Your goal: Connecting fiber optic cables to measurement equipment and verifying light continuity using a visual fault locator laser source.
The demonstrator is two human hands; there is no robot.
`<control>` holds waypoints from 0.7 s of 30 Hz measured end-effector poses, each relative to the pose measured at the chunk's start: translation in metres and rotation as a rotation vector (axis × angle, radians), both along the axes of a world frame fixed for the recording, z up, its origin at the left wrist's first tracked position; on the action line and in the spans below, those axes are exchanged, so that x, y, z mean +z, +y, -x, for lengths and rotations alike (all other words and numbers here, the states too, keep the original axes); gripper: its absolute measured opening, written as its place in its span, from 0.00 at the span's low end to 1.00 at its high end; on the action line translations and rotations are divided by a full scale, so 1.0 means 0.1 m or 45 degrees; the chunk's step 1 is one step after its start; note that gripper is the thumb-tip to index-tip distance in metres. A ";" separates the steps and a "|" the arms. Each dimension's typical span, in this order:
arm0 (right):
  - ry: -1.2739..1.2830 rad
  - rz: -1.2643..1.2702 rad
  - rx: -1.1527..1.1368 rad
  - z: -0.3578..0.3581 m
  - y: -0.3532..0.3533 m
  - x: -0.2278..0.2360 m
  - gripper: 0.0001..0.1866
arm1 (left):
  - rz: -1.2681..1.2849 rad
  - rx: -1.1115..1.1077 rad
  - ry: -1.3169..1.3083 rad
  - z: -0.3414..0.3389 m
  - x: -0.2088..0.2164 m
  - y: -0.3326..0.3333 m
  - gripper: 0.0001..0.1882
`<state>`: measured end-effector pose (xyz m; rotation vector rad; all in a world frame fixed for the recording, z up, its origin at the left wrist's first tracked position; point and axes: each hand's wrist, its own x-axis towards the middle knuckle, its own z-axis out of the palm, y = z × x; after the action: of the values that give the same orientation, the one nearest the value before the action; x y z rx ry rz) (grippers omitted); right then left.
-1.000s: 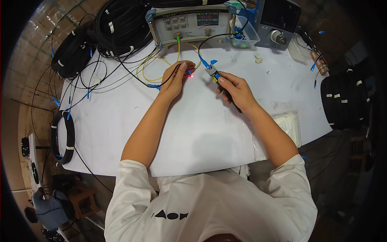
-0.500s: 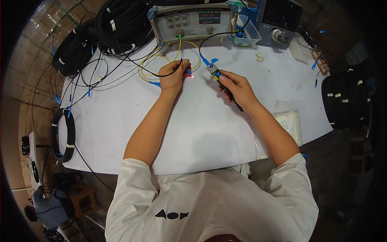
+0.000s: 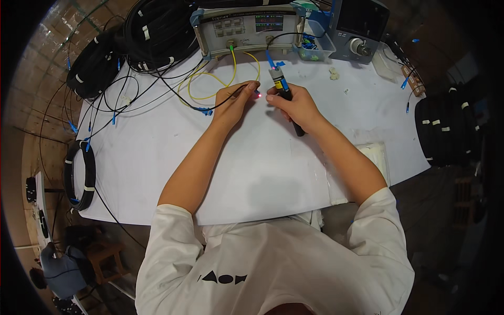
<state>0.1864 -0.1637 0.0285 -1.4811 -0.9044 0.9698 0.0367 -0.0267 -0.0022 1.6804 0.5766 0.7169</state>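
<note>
Black pen-shaped tool [image 3: 286,100] gripped in right hand [image 3: 296,102]; left hand [image 3: 233,102] pinching black cable [image 3: 231,94].

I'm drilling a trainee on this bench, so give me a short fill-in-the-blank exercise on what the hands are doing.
1. The right hand grips a black pen-shaped ____.
2. The left hand pinches a thin black cable whose tip glows ____.
3. The loop of cable plugged into the grey instrument is ____.

Missing words: tool; red; yellow
</note>
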 end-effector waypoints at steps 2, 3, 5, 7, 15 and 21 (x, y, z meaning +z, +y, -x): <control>-0.137 -0.006 -0.029 0.03 0.11 -0.01 0.12 | 0.101 -0.007 -0.067 0.01 0.02 -0.02 0.17; -0.214 0.032 -0.059 0.03 0.18 -0.01 0.13 | 0.101 -0.005 -0.114 0.01 0.03 -0.03 0.18; -0.249 0.029 -0.025 0.08 0.27 0.04 0.13 | 0.129 -0.017 -0.148 0.03 0.00 -0.02 0.18; -0.403 0.094 0.020 0.07 0.33 0.01 0.14 | 0.269 -0.006 -0.157 0.04 -0.03 0.02 0.17; -0.092 0.007 0.074 -0.04 0.35 -0.08 0.12 | 0.133 0.072 -0.506 0.12 0.14 0.00 0.12; 0.123 0.081 0.198 -0.14 0.34 -0.09 0.13 | 0.023 -0.040 -0.419 0.13 0.20 0.04 0.12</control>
<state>0.1999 -0.1301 0.0195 -1.4201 -0.9359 1.1835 0.0233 -0.0223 0.0180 1.5098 0.3223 0.9387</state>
